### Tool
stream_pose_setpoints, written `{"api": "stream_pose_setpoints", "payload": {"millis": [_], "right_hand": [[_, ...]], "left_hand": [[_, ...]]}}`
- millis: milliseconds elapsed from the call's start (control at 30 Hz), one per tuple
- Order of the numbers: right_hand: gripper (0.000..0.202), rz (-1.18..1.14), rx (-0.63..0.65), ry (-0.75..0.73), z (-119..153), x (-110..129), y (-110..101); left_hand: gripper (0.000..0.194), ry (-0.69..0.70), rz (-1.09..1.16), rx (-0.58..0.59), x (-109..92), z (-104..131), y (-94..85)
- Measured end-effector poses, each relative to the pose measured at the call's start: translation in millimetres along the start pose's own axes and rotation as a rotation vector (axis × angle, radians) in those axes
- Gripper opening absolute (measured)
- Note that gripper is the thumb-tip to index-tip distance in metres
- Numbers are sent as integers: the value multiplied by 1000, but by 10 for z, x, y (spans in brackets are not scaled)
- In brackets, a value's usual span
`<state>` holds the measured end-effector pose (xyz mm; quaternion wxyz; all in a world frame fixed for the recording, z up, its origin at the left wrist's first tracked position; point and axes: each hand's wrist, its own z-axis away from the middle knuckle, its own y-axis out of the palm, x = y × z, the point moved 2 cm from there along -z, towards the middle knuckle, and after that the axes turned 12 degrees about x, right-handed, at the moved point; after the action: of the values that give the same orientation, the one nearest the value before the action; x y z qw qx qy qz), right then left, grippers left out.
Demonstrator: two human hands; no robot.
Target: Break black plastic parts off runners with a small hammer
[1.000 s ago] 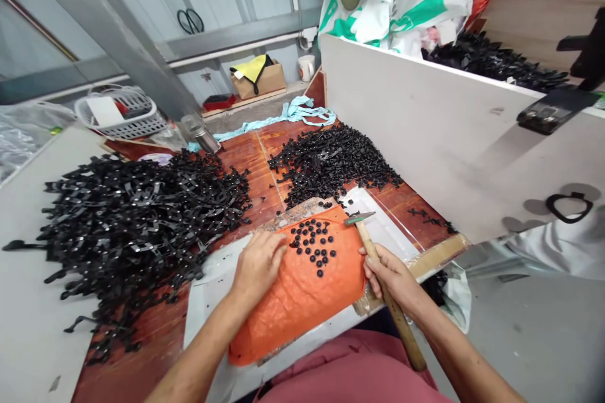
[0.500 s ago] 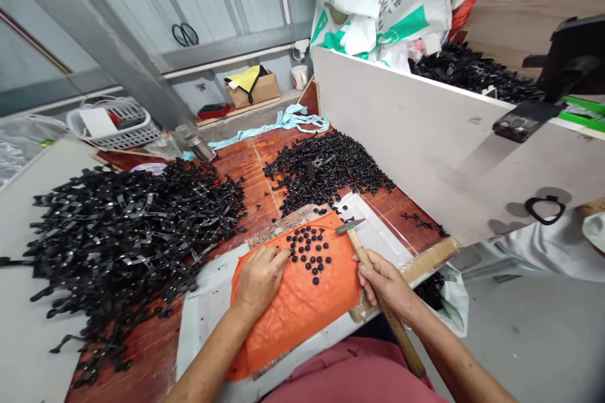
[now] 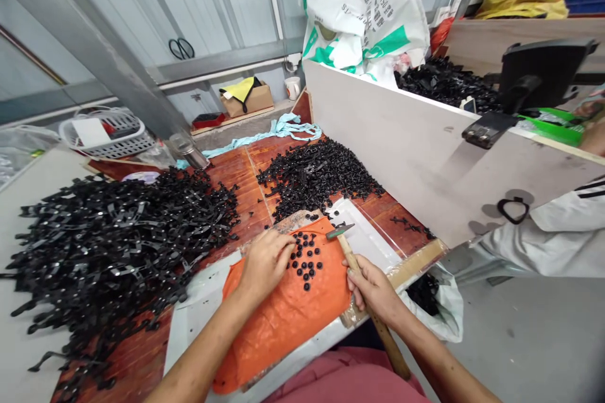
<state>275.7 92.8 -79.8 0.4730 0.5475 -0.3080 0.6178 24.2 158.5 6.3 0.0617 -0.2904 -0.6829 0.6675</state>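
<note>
My right hand [image 3: 373, 283] is wrapped round the wooden handle of a small hammer [image 3: 350, 254], its narrow metal head over the right side of an orange cloth pad [image 3: 278, 327]. Several small black round caps [image 3: 307, 264] lie scattered on the pad's upper part. My left hand [image 3: 265, 264] rests over the pad's left side, thumb and fingertips drawn together at the left edge of the caps. What those fingertips pinch, if anything, is too small to make out.
A heap of black strap-like parts [image 3: 118, 233] covers the left side, and a pile of small black pieces [image 3: 316, 176] lies beyond the pad. A pale partition [image 3: 387, 138] bounds the right, with a black clamp-on holder [image 3: 491, 129]. Another person's arm [image 3: 594, 135] shows at the right edge.
The view has swung slightly to the right. My left hand has shifted up the pad, its fingertips now closer together by the caps. The right hand keeps hold of the hammer.
</note>
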Motion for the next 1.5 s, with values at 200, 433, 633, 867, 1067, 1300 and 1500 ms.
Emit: {"api": "stream_pose_setpoints", "payload": {"millis": [200,433,633,867,1067,1300,1500], "right_hand": [[31,1,16,-20,24,-9,7],[22,-48,97,-15,28,62,-22],[24,-129,204,8,-2,18,-86],[26,-177,311,33,19,27,-131],[20,-122,313,12,-5,2,-122],[30,-146,240,-59,-11,-73,-96],[48,-157,251,-90,-98,-164,-139]], "left_hand": [[18,-11,-65,383,-259,-809,60],[19,-7,-44,529,-177,-1125,185],[21,-86,10,581,-69,-1242,142],[36,-366,-130,281,249,-1744,-134],[55,-378,-187,251,220,-2134,106],[36,-368,-111,174,102,-2045,7],[36,-360,73,33,92,-1997,-172]]}}
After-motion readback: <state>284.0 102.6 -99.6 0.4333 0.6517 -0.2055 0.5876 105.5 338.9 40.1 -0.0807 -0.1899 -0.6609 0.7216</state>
